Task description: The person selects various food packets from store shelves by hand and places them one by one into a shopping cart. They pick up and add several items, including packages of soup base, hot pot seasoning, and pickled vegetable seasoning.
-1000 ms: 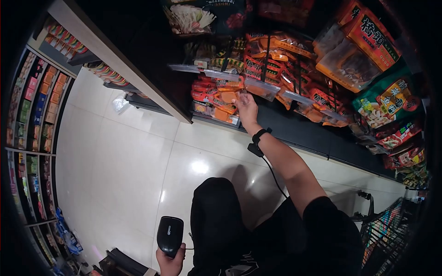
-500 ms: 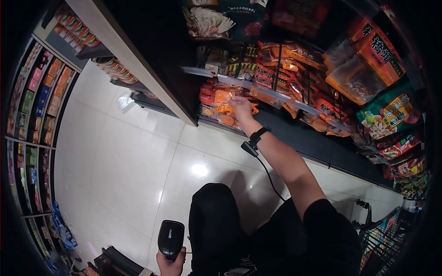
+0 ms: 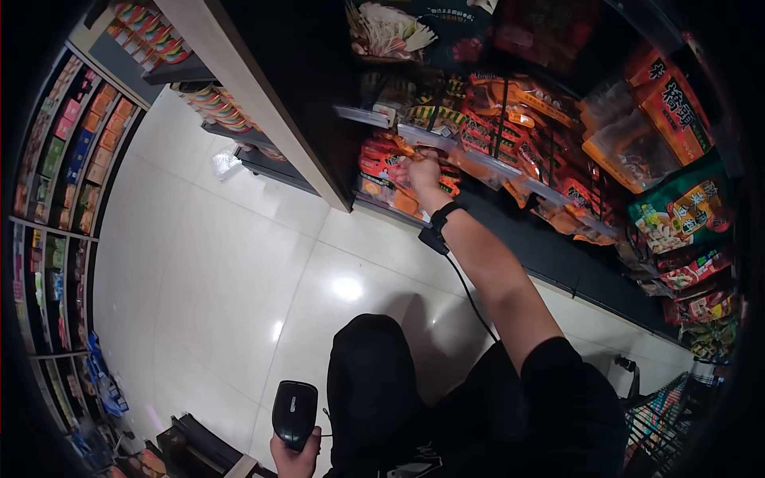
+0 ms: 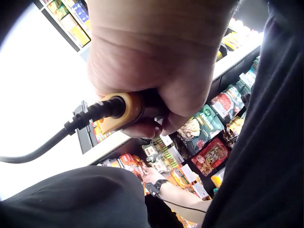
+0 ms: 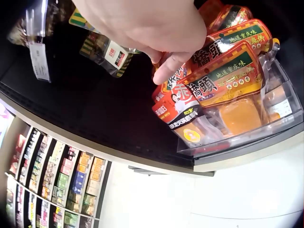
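In the head view, the left hand grips a black handheld scanner; the left wrist view shows that hand curled round its handle, with a yellow collar and black cable. Low on the shelf, the right hand is among red and orange food packets. The right wrist view has this hand over the packets' upper part, its fingers bent against a red packet; its grip is partly hidden. Upright red packets stand in a clear-fronted bin.
More packets hang to the right, behind clear label strips. A pale shelf end panel rises beside the bin. Glossy floor tiles lie below. A wire cart is at lower right, and stocked shelves line the far left.
The head view has shifted, so the shelf appears farther right. My right hand has moved from the bin's right side in among the packets, whose top ones lie differently. The left hand still holds the scanner.
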`<act>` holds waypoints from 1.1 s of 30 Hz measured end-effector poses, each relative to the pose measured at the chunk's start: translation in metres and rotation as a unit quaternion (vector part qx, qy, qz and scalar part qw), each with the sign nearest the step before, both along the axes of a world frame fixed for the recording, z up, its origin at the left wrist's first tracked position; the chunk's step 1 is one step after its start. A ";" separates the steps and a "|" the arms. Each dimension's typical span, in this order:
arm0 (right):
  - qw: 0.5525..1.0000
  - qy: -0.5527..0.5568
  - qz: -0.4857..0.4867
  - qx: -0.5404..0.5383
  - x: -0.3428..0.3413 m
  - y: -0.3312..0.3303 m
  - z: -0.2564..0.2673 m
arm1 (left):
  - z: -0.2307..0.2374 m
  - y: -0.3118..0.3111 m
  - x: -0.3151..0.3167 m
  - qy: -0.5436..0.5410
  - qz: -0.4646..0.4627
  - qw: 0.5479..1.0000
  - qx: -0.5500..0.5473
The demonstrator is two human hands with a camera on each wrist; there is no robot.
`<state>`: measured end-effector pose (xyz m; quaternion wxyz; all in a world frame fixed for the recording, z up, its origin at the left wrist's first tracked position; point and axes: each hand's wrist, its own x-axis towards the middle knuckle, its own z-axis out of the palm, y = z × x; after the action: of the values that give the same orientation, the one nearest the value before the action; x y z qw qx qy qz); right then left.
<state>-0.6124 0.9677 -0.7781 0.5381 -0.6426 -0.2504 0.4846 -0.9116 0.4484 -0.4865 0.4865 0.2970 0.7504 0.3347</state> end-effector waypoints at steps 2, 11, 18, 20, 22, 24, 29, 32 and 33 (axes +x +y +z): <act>0.999 0.042 -0.007 0.025 -0.003 -0.018 0.018 | 0.000 0.003 0.001 -0.003 -0.001 1.000 -0.002; 0.955 -0.016 0.296 -0.018 0.048 -0.131 0.010 | -0.007 0.018 -0.001 0.003 -0.039 0.999 -0.015; 0.849 -0.188 0.470 -0.154 0.145 -0.217 0.032 | -0.011 0.031 0.008 0.010 -0.084 0.996 0.014; 0.819 -0.258 0.490 -0.149 0.168 -0.239 0.044 | -0.014 0.034 0.008 0.025 -0.106 0.994 0.025; 0.773 -0.354 0.515 -0.114 0.186 -0.256 0.056 | -0.013 0.041 0.010 0.037 -0.130 0.991 0.024; 0.761 -0.343 0.532 -0.142 0.196 -0.270 0.075 | -0.007 0.046 0.017 0.028 -0.130 0.991 0.016; 0.742 -0.421 0.521 0.019 0.177 -0.258 0.106 | -0.005 0.051 0.025 0.020 -0.141 0.990 0.015; 0.695 -0.522 0.470 0.150 0.141 -0.219 0.129 | 0.001 0.048 0.031 0.014 -0.138 0.990 0.019; 0.707 -0.513 0.462 0.154 0.130 -0.208 0.135 | 0.000 0.046 0.029 0.020 -0.141 0.989 0.023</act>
<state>-0.4826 0.7596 -0.6426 0.1272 -0.5044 -0.8246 0.2223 -0.8825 0.4941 -0.4863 0.5065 0.4179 0.7027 0.2738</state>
